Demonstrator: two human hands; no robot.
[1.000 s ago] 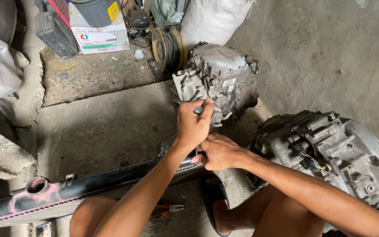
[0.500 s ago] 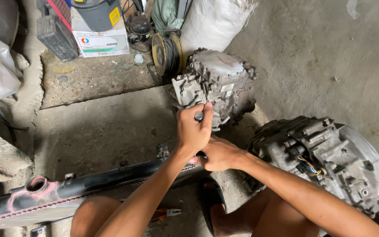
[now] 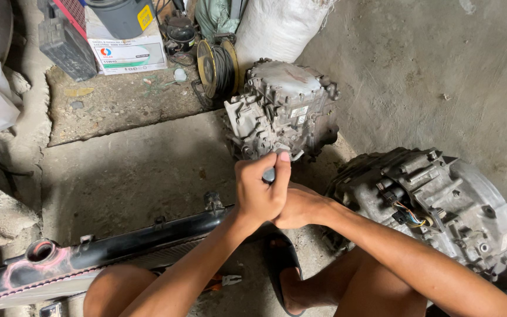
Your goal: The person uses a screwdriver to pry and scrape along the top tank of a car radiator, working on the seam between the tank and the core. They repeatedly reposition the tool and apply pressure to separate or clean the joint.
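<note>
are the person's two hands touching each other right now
Touching. The head view shows the left hand closed around a small grey object, with the right hand pressed against its side and no gap between them.

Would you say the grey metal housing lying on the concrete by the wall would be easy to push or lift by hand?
Probably not. The grey metal housing looks like thick, ribbed cast metal, so likely heavy and rigid. Its rounded side might let it rock if pushed on the concrete floor. The coloured wires sticking out look like the fragile part, and the grimy surface may be slippery.
</note>
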